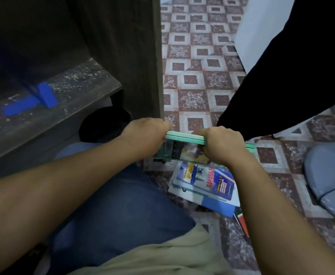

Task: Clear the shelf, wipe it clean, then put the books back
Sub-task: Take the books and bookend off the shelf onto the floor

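Both my hands grip a bundle of green-edged books [184, 147] just above the floor, right of the shelf unit. My left hand [144, 138] curls round the bundle's left end, and my right hand [220, 144] curls over its top edge near the middle. Under the bundle a pile of books [206, 185] with blue and white covers lies flat on the tiled floor. The dark wooden shelf board [49, 108] at left looks dusty, and a blue strip [30, 100] lies on it. No books stand on the part of the board that shows.
The shelf's upright side panel [140, 56] stands just behind my left hand. A person in black clothing [286, 80] stands at right on the patterned tile floor [198, 62]. A grey cushion [329, 181] lies at far right. My knee in blue jeans [119, 201] fills the lower middle.
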`<action>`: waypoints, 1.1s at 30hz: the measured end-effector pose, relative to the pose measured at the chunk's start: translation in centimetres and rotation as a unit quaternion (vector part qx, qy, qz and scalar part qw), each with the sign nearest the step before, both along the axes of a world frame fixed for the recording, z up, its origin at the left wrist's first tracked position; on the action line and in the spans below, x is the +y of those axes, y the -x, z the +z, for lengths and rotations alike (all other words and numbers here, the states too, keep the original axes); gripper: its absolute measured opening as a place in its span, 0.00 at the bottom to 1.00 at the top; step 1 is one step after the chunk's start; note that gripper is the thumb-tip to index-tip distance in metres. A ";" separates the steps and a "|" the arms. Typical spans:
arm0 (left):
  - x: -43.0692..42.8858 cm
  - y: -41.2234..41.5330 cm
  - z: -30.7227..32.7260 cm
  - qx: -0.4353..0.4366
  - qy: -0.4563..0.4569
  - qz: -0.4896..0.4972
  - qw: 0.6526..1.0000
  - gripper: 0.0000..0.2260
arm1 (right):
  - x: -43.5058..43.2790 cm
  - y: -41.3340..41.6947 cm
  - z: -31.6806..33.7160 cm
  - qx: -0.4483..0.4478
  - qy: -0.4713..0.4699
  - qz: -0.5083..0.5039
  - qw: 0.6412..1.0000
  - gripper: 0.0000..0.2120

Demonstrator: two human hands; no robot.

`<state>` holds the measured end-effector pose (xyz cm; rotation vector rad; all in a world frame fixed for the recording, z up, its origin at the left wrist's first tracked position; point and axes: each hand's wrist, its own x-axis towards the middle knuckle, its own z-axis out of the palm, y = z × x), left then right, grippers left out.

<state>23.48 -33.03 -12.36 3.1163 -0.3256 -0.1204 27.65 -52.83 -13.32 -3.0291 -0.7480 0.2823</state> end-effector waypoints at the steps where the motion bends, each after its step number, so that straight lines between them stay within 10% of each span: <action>1: -0.5 -0.3 -0.3 0.006 0.001 -0.001 1.000 0.07 | -0.6 -0.1 -0.3 -0.010 -0.005 -0.005 1.000 0.15; 14: -7.0 -4.5 -3.9 0.031 -0.003 -0.021 0.999 0.14 | -6.2 -2.0 -6.5 -0.199 -0.053 -0.083 0.975 0.31; 23: -7.4 -4.1 -7.9 0.266 0.045 0.012 0.963 0.20 | -6.8 3.0 -15.7 -0.016 -0.092 -0.101 0.991 0.35; 33: -6.6 -3.0 -9.5 0.259 0.040 -0.005 0.965 0.19 | -7.2 7.1 -19.8 0.117 0.033 -0.038 0.992 0.38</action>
